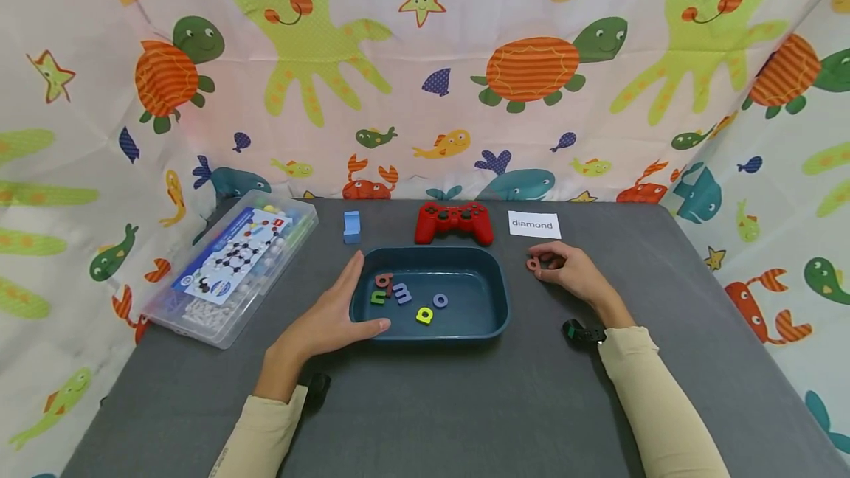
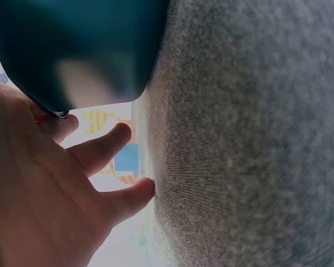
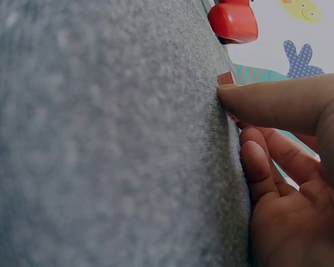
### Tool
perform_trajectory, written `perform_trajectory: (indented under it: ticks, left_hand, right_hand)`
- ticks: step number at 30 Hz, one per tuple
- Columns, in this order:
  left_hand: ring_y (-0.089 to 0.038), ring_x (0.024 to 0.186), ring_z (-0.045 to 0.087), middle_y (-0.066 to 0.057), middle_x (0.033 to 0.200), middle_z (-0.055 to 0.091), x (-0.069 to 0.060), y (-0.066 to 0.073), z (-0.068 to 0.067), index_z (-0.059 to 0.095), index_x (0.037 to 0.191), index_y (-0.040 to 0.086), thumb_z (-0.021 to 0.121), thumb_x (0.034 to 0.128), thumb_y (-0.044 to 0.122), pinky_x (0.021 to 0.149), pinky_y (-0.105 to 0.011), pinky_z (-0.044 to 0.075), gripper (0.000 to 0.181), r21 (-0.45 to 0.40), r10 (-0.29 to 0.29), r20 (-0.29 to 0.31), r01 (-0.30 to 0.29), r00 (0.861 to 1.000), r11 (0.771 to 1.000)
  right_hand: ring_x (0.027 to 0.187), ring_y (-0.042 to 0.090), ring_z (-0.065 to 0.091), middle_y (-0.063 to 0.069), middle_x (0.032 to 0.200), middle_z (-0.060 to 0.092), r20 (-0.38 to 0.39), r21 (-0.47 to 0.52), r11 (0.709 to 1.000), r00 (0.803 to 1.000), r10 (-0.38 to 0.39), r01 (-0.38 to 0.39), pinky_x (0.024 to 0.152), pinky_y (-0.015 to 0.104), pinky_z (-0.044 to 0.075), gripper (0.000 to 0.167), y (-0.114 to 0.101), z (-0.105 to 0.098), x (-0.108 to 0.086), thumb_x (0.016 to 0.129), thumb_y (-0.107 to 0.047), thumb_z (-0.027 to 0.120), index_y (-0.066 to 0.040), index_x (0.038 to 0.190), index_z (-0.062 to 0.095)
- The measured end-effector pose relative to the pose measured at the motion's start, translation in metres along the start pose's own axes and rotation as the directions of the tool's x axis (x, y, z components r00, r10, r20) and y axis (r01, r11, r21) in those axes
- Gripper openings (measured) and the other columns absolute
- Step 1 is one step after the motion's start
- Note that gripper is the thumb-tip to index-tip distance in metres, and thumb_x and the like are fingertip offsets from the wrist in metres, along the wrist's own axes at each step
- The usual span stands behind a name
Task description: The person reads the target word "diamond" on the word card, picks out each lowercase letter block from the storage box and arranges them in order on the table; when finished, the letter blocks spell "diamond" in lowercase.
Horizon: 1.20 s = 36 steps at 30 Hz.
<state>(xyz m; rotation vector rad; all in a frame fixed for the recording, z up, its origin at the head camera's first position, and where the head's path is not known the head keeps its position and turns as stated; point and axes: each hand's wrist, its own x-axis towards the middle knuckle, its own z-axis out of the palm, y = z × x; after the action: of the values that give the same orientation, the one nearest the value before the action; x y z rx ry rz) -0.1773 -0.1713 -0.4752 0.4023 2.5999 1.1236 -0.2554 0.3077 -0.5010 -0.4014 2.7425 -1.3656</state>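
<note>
- Left hand (image 1: 325,321), fingers spread apart, rested against a blue rectangular plastic tray (image 1: 474,293); several small coloured plastic letters (image 1: 401,292) lay inside.
- Right hand (image 1: 572,270) pinched a reddish-brown plastic letter (image 3: 226,78), the only one seen outside.
- Beyond lay a white paper card (image 1: 534,225) reading "diamond".

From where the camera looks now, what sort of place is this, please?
It looks like a play or learning table, probably indoors. A cloth printed with sea animals hangs behind the gray tabletop, where a blue tray holds small colored letters near a card reading "diamond".
</note>
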Motion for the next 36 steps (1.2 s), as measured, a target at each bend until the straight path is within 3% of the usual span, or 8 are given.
perform_trajectory:
  ticks: [8, 16, 23, 28, 36]
  left_hand:
    - [-0.04, 0.163, 0.009, -0.004, 0.18, -0.003, 0.001, 0.0, -0.001, -0.003, 0.174, 0.018, 0.079, 0.0891, 0.058, 0.12, -0.073, 0.024, 0.125, -0.005, 0.007, 0.002, -0.007, 1.0, 1.0]
    - [-0.04, 0.163, 0.009, -0.004, 0.18, -0.004, 0.002, 0.001, -0.003, -0.004, 0.174, 0.018, 0.08, 0.0884, 0.059, 0.119, -0.074, 0.024, 0.126, -0.002, 0.006, 0.005, -0.006, 1.0, 1.0]
    - [-0.04, 0.163, 0.009, -0.004, 0.18, -0.004, 0.001, 0.002, -0.003, -0.003, 0.174, 0.018, 0.08, 0.0881, 0.06, 0.119, -0.074, 0.024, 0.127, -0.007, 0.011, 0.002, -0.011, 1.0, 1.0]
    - [-0.04, 0.163, 0.009, -0.003, 0.18, -0.004, 0.0, 0.002, -0.002, -0.004, 0.174, 0.018, 0.08, 0.0883, 0.059, 0.119, -0.074, 0.024, 0.126, -0.012, 0.007, 0.005, -0.007, 1.0, 1.0]
    - [-0.04, 0.163, 0.009, -0.004, 0.18, -0.004, -0.001, 0.001, -0.001, -0.005, 0.174, 0.02, 0.08, 0.0889, 0.058, 0.119, -0.073, 0.025, 0.125, -0.017, 0.01, 0.003, -0.01, 1.0, 1.0]
  right_hand:
    - [0.103, 0.032, 0.059, 0.023, 0.124, 0.068, -0.001, 0.038, 0.999, 1.0, -0.001, 0.001, 0.083, 0.022, 0.048, 0.043, 0.001, -0.001, 0.0, 0.095, -0.007, 0.081, 0.003, 0.136, 0.069]
    - [0.123, 0.033, 0.06, 0.026, 0.143, 0.062, -0.029, 0.233, 0.971, 0.997, 0.072, -0.063, 0.094, 0.021, 0.05, 0.05, -0.012, -0.008, 0.002, 0.103, -0.013, 0.073, 0.005, 0.147, 0.059]
    - [0.132, 0.034, 0.056, 0.017, 0.143, 0.063, -0.13, 0.36, 0.931, 0.991, -0.013, 0.06, 0.1, 0.022, 0.051, 0.046, -0.05, -0.012, 0.015, 0.105, -0.015, 0.071, 0.003, 0.146, 0.06]
    - [0.131, 0.026, 0.058, 0.004, 0.138, 0.067, -0.142, 0.448, 0.886, 0.988, -0.062, 0.12, 0.103, 0.023, 0.052, 0.046, -0.075, -0.005, 0.027, 0.106, -0.013, 0.069, 0.003, 0.148, 0.059]
    - [0.136, 0.029, 0.056, 0.021, 0.149, 0.06, -0.15, 0.55, 0.813, 0.98, -0.128, 0.19, 0.11, 0.03, 0.05, 0.047, -0.115, 0.02, 0.044, 0.106, -0.007, 0.067, 0.004, 0.15, 0.056]
